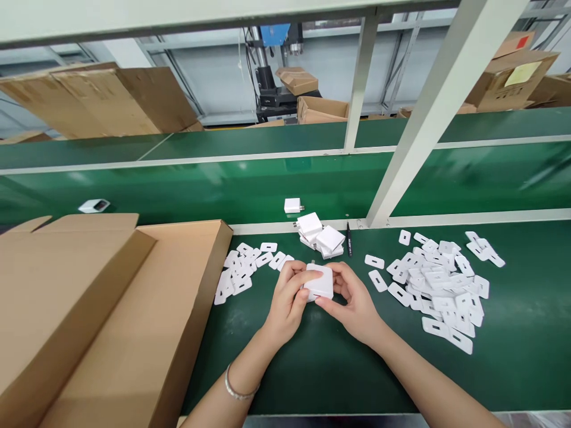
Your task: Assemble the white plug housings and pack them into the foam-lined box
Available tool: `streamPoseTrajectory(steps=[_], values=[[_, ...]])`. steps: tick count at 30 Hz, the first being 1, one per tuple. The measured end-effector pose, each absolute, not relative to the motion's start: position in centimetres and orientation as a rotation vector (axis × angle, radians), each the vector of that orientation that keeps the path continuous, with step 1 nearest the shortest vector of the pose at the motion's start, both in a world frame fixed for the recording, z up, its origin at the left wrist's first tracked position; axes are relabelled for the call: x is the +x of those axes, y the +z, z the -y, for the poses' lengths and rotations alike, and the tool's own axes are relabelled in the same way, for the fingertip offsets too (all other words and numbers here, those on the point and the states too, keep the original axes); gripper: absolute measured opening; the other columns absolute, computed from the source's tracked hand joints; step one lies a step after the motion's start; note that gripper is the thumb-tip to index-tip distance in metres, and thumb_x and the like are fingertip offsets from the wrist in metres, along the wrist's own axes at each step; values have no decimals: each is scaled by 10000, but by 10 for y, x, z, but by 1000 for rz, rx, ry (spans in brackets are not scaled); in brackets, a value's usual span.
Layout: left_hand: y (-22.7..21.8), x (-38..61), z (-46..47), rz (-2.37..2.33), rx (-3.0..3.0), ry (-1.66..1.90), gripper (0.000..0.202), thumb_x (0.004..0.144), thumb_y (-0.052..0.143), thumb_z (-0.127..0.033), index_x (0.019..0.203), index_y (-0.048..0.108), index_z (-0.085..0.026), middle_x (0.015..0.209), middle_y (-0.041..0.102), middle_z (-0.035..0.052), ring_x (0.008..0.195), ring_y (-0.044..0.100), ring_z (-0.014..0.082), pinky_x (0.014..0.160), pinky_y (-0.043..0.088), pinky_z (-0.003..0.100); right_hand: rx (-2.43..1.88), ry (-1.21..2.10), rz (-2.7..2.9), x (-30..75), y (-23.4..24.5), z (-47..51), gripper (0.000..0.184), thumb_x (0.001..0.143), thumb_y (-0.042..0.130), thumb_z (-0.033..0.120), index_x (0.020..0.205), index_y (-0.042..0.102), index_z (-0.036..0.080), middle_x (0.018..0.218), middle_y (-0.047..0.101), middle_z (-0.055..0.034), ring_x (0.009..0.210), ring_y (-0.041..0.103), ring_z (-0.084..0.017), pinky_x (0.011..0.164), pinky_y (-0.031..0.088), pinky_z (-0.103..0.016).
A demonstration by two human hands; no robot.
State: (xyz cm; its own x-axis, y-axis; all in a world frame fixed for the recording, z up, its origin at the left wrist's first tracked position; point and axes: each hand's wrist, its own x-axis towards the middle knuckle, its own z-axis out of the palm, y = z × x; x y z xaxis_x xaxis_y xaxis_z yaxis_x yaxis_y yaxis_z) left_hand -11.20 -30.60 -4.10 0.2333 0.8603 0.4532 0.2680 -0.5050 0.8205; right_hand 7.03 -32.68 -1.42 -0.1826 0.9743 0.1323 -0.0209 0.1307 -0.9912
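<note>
- Block (322,282), one in hand, held between both hands over the green bench (339,374), midway between two heaps of slotted plates.
- Left hand (285,300) closed on its left side, a finger across the top; right hand (354,303) gripping the right side, thumb at the near edge.
- Similar blocks: a cluster (330,239) of about four, overlapping, so the count is uncertain; one lone block (292,205) past the white rail (267,228).
- Plates: left heap (241,271), over a dozen; right heap (439,279), far larger. Both overlap too much to count. Two loose plates lie at the right heap's left edge.
- One black pen (349,239), beside the cluster.
- Blocks smooth, white, squarish with rounded corners, prongs showing on some; plates thin, flat, rounded oblongs with a dark slot; bench smooth and dark green.
- One silvery bracelet (232,392) circles the left wrist.
- An open brown cardboard carton (134,321) fills the left side.
- A white slanting post (432,113) rises beyond the bench, hiding part of the background, where cardboard boxes (504,83) and a machine (274,95) stand.
</note>
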Motion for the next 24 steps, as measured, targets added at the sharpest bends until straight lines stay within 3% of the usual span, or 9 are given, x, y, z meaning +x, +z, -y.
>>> streamPoseTrajectory(steps=[3, 6, 10, 13, 15, 18, 20, 24], values=[[-42, -117, 300, -1015, 1721, 1287, 669, 1093, 180, -621, 1322, 684, -245, 1135, 619, 112, 1058, 591, 246, 923, 527, 401, -1066, 1140, 1533, 75, -13, 323, 403, 891, 782, 321, 1257, 616, 291, 1212, 629, -68, 1132, 653, -255, 998, 567, -435], [-40, -123, 295, -1065, 1581, 1326, 673, 1099, 151, -605, 1429, 594, -221, 1015, 667, 87, 958, 603, 227, 917, 519, 396, -1115, 1119, 1673, 81, -15, 319, 428, 889, 777, 286, 1290, 629, 305, 1266, 634, -78, 1188, 612, -281, 1025, 537, -463], [-37, -128, 293, -1202, 1581, 1215, 589, 1099, 263, -603, 1376, 601, -209, 924, 665, 57, 908, 604, 214, 892, 512, 379, -1149, 1154, 1735, 81, -21, 316, 444, 885, 781, 285, 1304, 638, 317, 1332, 597, -76, 1217, 595, -282, 1036, 514, -455], [-37, -128, 291, -1287, 1580, 1177, 526, 1105, 280, -563, 1312, 611, -210, 985, 664, 71, 951, 608, 219, 905, 506, 383, -1176, 1077, 1687, 79, -25, 318, 394, 897, 738, 268, 1267, 603, 287, 1235, 623, -72, 1081, 614, -255, 941, 529, -421], [-38, -129, 288, -1355, 1568, 1169, 415, 1100, 343, -494, 1259, 608, -217, 1028, 654, 74, 971, 613, 215, 901, 505, 375, -1193, 954, 1605, 80, -25, 319, 390, 891, 715, 251, 1248, 560, 276, 1165, 624, -68, 997, 609, -242, 882, 529, -401], [-35, -132, 287, -1407, 1620, 1034, 246, 1045, 476, -353, 1221, 592, -226, 1054, 635, 60, 956, 614, 196, 884, 511, 357, -1200, 774, 1562, 85, -20, 320, 420, 873, 706, 226, 1253, 534, 273, 1162, 586, -82, 1023, 604, -263, 859, 531, -400], [-32, -136, 289, -1367, 1719, 874, 284, 1002, 546, -329, 1268, 572, -232, 1104, 628, 61, 935, 611, 189, 861, 523, 353, -1219, 714, 1614, 86, -18, 320, 448, 875, 697, 214, 1291, 544, 281, 1192, 558, -95, 1044, 606, -274, 856, 542, -407], [-27, -141, 296, -1207, 1876, 644, 516, 948, 673, -479, 1374, 524, -228, 1182, 625, 89, 964, 623, 222, 843, 539, 370, -1258, 690, 1741, 82, -23, 322, 667, 870, 686, 172, 1481, 454, 308, 1201, 542, -94, 917, 615, -233, 840, 575, -416]])
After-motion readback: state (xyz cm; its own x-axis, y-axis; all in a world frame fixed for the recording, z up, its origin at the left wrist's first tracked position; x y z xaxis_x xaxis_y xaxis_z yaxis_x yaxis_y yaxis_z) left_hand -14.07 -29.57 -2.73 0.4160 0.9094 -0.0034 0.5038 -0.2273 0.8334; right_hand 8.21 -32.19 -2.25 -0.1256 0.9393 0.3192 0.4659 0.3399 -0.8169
